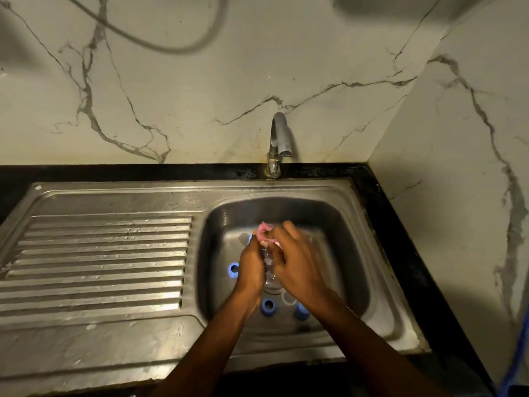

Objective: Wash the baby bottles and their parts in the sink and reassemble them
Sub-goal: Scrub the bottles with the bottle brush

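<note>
Over the steel sink (352, 224) both hands hold a clear baby bottle (269, 270) with a pink ring (262, 232) at its far end. My left hand (252, 266) grips the bottle's left side. My right hand (297, 265) curls round its right side, with fingers up at the pink ring. Much of the bottle is hidden between the hands. On the basin floor lie blue rings: one on the left (233, 270), one near the front (268, 306), one at front right (301, 310). A clear part (288, 298) lies between them.
The tap (279, 144) stands behind the basin, its spout above the far rim. A ribbed steel drainboard (100, 259) stretches to the left. Marble walls close the back and right. A blue hose (518, 348) hangs at the far right.
</note>
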